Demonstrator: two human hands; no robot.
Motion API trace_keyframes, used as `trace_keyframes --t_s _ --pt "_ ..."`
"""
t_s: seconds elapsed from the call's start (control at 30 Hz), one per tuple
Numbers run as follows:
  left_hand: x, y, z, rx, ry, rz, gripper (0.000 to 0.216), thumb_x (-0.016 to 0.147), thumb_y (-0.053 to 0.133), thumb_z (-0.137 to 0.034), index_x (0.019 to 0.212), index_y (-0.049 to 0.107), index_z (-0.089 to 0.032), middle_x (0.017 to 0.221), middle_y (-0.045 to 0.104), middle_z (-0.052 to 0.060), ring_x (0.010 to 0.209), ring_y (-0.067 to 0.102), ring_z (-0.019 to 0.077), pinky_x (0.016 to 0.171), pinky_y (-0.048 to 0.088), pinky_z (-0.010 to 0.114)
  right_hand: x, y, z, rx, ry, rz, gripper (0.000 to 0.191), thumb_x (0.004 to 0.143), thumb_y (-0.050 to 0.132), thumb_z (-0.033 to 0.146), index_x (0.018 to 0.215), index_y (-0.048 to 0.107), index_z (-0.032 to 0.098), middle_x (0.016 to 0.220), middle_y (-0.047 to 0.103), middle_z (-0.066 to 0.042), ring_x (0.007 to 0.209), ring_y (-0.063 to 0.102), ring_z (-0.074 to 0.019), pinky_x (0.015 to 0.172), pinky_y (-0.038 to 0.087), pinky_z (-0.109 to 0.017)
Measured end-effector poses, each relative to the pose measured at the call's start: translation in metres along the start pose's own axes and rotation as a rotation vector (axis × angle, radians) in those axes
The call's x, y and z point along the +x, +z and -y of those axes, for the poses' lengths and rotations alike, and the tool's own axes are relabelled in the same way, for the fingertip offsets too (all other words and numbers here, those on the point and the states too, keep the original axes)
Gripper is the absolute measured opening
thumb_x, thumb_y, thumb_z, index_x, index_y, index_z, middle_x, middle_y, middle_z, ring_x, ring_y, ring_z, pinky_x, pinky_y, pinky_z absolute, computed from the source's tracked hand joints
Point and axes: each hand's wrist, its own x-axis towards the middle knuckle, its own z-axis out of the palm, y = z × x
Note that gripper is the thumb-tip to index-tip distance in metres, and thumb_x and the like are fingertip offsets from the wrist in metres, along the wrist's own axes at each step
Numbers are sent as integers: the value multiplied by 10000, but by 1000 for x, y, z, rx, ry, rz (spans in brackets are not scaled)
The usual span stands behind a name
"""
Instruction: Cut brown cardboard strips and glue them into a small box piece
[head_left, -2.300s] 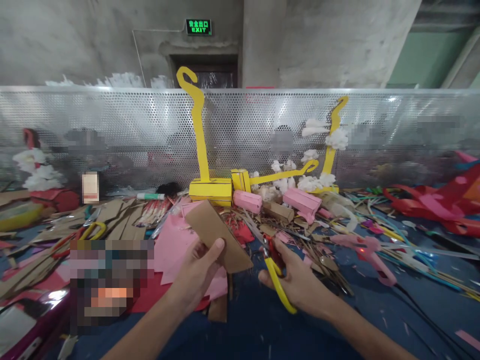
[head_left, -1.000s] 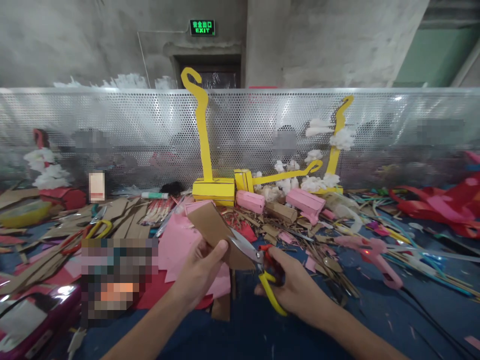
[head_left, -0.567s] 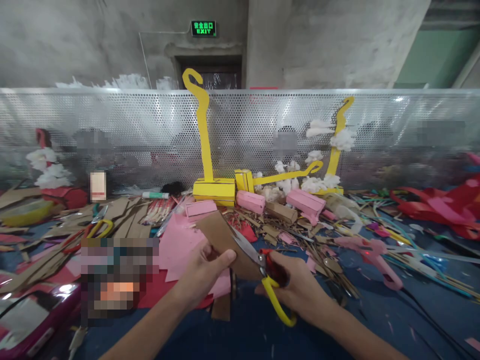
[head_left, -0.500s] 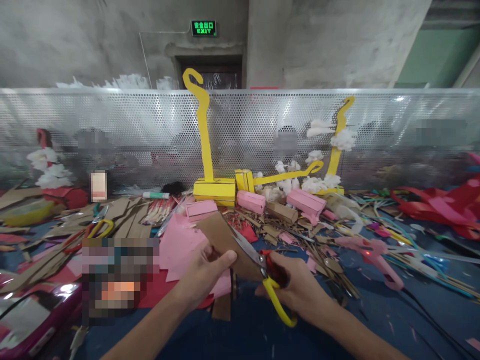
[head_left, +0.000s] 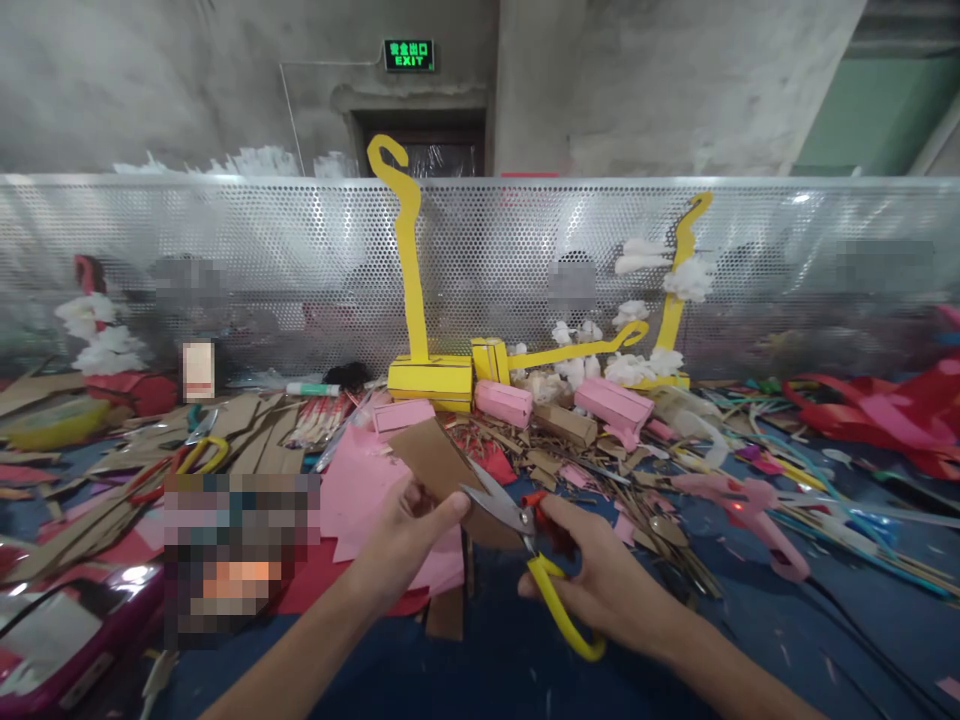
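My left hand point(head_left: 409, 535) pinches a piece of brown cardboard point(head_left: 431, 460) between thumb and fingers, tilted above the table. In my right hand point(head_left: 592, 570) is a pair of scissors point(head_left: 559, 605) with one yellow and one red handle loop. The scissor blades are parted and lie at the cardboard, one blade tip close to my left thumb. Pink paper point(head_left: 360, 490) and a red sheet point(head_left: 315, 580) lie under and beside my left hand. Beyond the cardboard sit small pink boxes point(head_left: 502, 403) and a plain cardboard box point(head_left: 562, 424).
A yellow hook-topped stand point(head_left: 409, 270) rises before a perforated metal panel point(head_left: 300, 260). At right lies a pink glue gun point(head_left: 750, 505) with its cord. Cardboard scraps point(head_left: 667, 540) litter the middle. Another pair of scissors point(head_left: 202, 455) rests at left.
The scissor blades have parted wider and the handles have spread. My right hand has shifted slightly right; my left hand still holds the cardboard.
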Motion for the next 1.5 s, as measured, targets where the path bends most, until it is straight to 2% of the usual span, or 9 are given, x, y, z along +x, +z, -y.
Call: trace_keyframes --t_s 0.23,0.4,0.63,0.77,0.87,0.97,1.1,1.3,1.5 --pt "-2 6 1 -88 6 70 230 834 758 -296 1038 729 -194 1033 780 53 906 703 187 819 532 285 1 3 0 98 118 14 436 680 840 442 716 469 216 621 437 83 576 314 -104 488 257 -224" --pt "-1 8 -3 -162 -25 79 385 805 788 -317 1162 696 -204 1056 778 72 958 707 216 847 530 310 -1 4 -3 117 81 15 432 701 838 424 692 464 207 611 373 94 589 273 -101 498 224 -232" --pt "-1 8 -3 -187 -14 90 294 809 786 -306 1072 719 -192 1035 779 75 943 717 229 831 540 320 0 8 -1 216 129 70 397 725 822 449 748 512 202 651 386 87 599 315 -106 503 289 -216" --pt "-1 4 3 -86 -9 98 269 834 759 -306 1067 721 -176 1079 772 91 930 718 229 838 540 325 1 7 -1 123 9 -43 503 659 876 421 984 562 199 930 592 -7 822 522 -193 725 459 -266" --pt "-1 4 6 -6 -28 103 284 824 768 -291 1074 719 -166 1086 772 102 956 718 246 840 542 328 0 5 0 59 -69 -90 572 667 876 414 1088 556 198 1082 607 -74 995 544 -262 888 458 -340" --pt "-3 6 5 -4 -7 137 334 809 782 -283 1116 705 -175 1125 761 104 1016 704 264 862 541 345 -1 5 3 69 -46 -69 446 689 860 433 953 577 211 905 619 -18 823 542 -207 735 460 -283" --pt "-5 10 4 -64 -10 170 310 823 768 -309 1099 711 -179 1100 763 97 1053 690 277 901 531 371 1 6 7 106 89 -63 468 612 895 467 710 513 214 634 470 70 604 379 -125 509 332 -219" --pt "-5 12 5 -112 -28 176 280 809 782 -325 1033 724 -166 1002 775 94 1038 692 278 890 535 372 0 6 6 160 105 -41 484 616 879 514 671 513 202 606 431 81 585 325 -109 487 274 -217" --pt "-6 14 3 -141 -64 143 345 776 812 -345 1055 710 -169 1054 768 101 1038 694 278 861 548 358 -1 8 5 204 134 -1 470 656 845 549 689 543 191 617 417 79 591 326 -110 503 279 -225"
